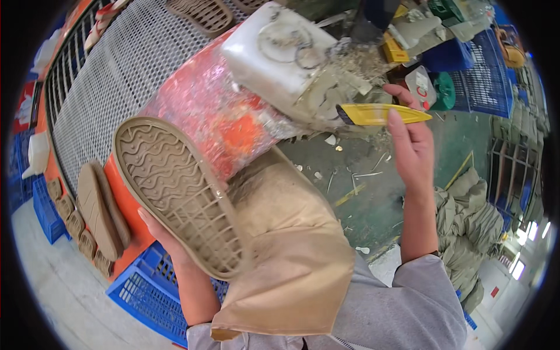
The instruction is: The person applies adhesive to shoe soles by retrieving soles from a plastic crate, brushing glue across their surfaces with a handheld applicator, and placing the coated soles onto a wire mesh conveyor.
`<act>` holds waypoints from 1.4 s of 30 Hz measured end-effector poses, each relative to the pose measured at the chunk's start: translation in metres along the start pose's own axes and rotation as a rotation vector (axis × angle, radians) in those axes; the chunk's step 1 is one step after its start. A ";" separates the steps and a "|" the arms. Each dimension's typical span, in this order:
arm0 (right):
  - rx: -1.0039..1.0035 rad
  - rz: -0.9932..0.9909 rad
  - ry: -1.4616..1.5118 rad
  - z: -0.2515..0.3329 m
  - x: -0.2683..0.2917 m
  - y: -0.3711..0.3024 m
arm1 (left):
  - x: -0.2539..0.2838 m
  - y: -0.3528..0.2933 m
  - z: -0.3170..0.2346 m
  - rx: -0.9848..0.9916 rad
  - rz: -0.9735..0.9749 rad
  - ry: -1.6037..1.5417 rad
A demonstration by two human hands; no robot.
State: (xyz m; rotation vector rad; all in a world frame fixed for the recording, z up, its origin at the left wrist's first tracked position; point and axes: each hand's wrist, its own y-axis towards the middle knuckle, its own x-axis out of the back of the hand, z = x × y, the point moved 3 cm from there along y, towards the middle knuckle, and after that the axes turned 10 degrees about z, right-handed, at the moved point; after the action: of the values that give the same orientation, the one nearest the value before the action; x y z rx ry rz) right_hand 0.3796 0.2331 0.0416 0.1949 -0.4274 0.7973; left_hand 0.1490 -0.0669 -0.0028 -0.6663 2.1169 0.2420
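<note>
A beige shoe sole [175, 175] is gripped by my left hand [166, 236], whose fingers go behind its edge. Its wavy tread and open grid face up, tilted over the orange table edge and my lap. Between thumb and fingers, my right hand [413, 149] pinches a yellow flat tool [373, 114] with a slanted dark tip pointing left. Close to that tip stands a cut-open white plastic jug [262, 41], crusted with dried residue. The sole and the tool are well apart.
Paired beige soles [96, 210] stand at the table's left edge, and more soles [201, 14] lie on the grey mesh surface [128, 64]. A blue crate [154, 297] sits lower left. Cluttered bottles and a yellow box [395, 49] are upper right. Scraps litter the green floor [315, 160].
</note>
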 end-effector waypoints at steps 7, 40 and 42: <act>0.109 -0.093 -0.454 -0.011 -0.017 0.009 | 0.018 0.008 0.011 0.069 -0.113 -0.056; 0.041 0.314 0.430 0.088 -0.153 -0.060 | -0.031 0.004 0.033 0.107 0.014 -0.096; 0.049 0.293 0.386 0.092 -0.152 -0.071 | -0.028 0.007 0.031 0.038 0.062 -0.075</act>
State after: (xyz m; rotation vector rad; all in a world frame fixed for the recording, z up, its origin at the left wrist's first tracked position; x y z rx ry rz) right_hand 0.3100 0.0556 0.0570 0.0206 -0.0704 1.1083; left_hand 0.1802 -0.0384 0.0009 -0.5614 2.0671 0.2559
